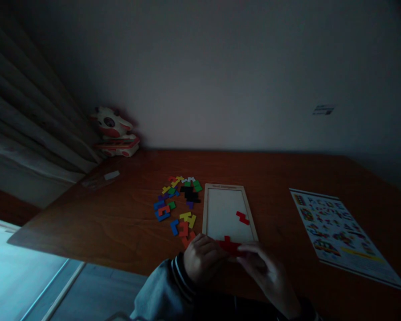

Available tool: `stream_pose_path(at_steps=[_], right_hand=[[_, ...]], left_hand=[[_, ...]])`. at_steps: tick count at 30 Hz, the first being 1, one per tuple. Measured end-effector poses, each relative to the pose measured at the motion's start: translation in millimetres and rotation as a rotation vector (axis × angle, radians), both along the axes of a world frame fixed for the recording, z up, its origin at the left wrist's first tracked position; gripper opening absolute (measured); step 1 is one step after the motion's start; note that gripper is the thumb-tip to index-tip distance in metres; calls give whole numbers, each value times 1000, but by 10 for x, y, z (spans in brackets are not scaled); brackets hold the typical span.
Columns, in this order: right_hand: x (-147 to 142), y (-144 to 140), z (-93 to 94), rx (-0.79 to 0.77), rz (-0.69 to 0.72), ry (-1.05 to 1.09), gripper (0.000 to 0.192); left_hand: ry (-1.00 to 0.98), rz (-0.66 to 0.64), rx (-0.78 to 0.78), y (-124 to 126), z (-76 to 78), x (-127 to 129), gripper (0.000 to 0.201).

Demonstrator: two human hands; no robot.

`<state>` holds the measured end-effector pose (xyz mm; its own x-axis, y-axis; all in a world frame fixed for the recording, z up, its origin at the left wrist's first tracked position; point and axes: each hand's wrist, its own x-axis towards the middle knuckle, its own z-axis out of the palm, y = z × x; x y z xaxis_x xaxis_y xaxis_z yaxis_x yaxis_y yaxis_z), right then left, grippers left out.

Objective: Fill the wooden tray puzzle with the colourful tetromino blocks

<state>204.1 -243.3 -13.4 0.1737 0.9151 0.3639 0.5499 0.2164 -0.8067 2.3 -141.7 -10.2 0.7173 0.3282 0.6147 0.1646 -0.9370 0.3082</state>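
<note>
Red puzzle pieces (227, 246) are at the near end of a wooden puzzle tray (206, 209), between my two hands; whether it is one piece or more I cannot make out. My right hand (267, 272) pinches the right end between thumb and fingers. My left hand (202, 257) has its fingers curled closed at the left end, and the fingertips are partly hidden. Inside the tray, near its right side, lies a red zigzag piece (242, 217). Orange pieces (183, 229) lie just beyond my left hand.
Left of the tray spread loose yellow (185, 216), blue (174, 227), black (191, 195) and green pieces (197, 186). A printed pattern sheet (341, 232) lies at the right of the brown table (270, 178). A cow-shaped toy (115, 131) stands at the back left by the curtain (30, 111).
</note>
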Motion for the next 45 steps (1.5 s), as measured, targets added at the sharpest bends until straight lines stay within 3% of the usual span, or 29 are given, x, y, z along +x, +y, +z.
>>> stream_pose_path(at_steps=[6, 10, 16, 22, 27, 36, 45], right_hand=[[37, 0, -103, -51, -75, 74, 17], [56, -27, -152, -45, -66, 57, 16], [-94, 172, 3, -7, -138, -111, 15], [-520, 927, 344, -90, 28, -506, 24], [-791, 1364, 334, -157, 111, -785, 40], [-902, 1576, 281, -180, 148, -793, 20], [-1016, 1786, 210, -356, -72, -643, 13]], left_hand=[[-139, 461, -81, 98, 19, -97, 16], [-99, 584, -31, 234, 40, -260, 14], [-71, 632, -25, 380, -6, -491, 19], [-172, 721, -208, 552, -136, -750, 22], [-237, 694, -349, 587, -164, -913, 22], [-203, 574, -317, 524, -100, -898, 17], [-192, 561, -339, 493, -57, -880, 17]])
